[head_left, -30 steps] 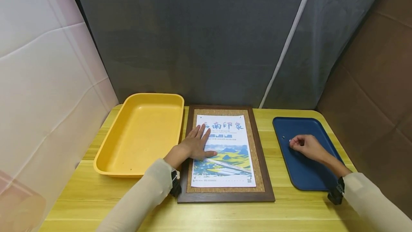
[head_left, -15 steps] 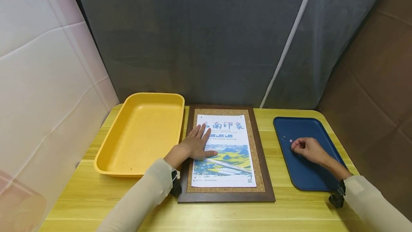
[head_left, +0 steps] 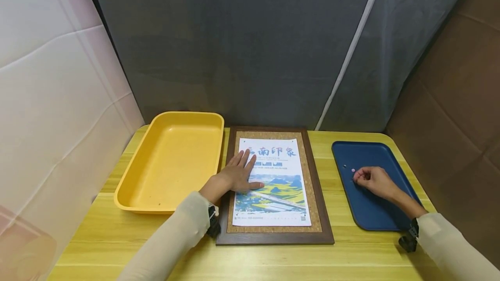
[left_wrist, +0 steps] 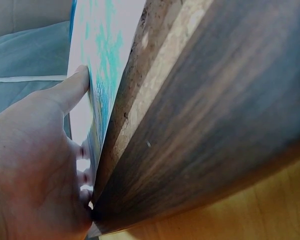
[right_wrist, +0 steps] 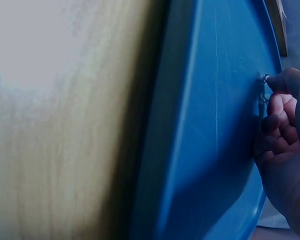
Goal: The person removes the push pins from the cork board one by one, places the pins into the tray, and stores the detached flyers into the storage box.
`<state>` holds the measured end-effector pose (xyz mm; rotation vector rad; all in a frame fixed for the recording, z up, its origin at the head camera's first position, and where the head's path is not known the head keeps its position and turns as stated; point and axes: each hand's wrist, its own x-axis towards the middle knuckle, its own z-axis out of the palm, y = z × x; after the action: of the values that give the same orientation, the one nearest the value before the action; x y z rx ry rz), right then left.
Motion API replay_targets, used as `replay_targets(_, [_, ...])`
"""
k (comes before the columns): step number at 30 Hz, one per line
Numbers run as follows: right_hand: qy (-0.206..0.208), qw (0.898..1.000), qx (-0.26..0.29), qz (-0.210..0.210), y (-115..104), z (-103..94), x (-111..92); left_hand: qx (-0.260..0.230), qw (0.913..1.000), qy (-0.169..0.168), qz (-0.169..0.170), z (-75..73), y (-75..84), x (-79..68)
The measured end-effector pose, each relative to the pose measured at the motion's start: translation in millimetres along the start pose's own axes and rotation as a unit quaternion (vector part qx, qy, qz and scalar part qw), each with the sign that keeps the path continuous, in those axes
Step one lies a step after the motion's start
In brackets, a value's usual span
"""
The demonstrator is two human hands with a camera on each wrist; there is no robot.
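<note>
My left hand [head_left: 236, 179] rests with fingers spread on a printed landscape poster [head_left: 271, 205], pressing its left side. The poster lies on a cork board [head_left: 313, 205] with a dark brown frame; small dark dots mark its corners. In the left wrist view the thumb [left_wrist: 72, 90] touches the paper. On the blue tray [head_left: 380, 216], my right hand [head_left: 375, 181] has its fingers curled, with thumb and fingertips pinching at a tiny metallic thumbtack [right_wrist: 266, 78]; the grip is partly hidden. A small pinkish tack [head_left: 353, 170] and another tiny shiny one [head_left: 344, 166] lie beside the fingertips.
A deep yellow tray [head_left: 218, 142] stands left of the board, with a tiny dark speck inside. Everything sits on a light wooden table [head_left: 273, 263]. A dark grey curtain [head_left: 234, 55] closes the back, and brown cloth [head_left: 461, 99] hangs on the right.
My right hand has shifted slightly right and down on the tray, uncovering the pinkish tack by its fingertips. The left hand has stayed on the poster.
</note>
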<state>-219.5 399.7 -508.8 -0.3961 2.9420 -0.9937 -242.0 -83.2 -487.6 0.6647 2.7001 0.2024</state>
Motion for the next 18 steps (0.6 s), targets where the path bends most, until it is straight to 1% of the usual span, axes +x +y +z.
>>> replay_targets(5, [0.01, 1.0, -0.007, 0.006, 1, -0.6, 0, 0.011, 0.9998, -0.013, -0.005, -8.5, 6.1, -5.8])
replay_targets(10, [0.02, 1.0, -0.019, -0.004, -2, -0.8, 2, 0.011, 0.9998, -0.014, -0.004, -10.6, 7.6, -6.2])
replay_targets(14, [0.026, 0.999, -0.025, -0.018, -12, 0.7, 7, 0.002, 0.9999, -0.01, 0.002, -12.7, 6.8, -6.8])
replay_targets(18, [0.03, 0.999, -0.021, -0.028, -29, 1.8, 14, -0.017, 0.9998, 0.003, 0.012, -16.0, 5.1, -7.1])
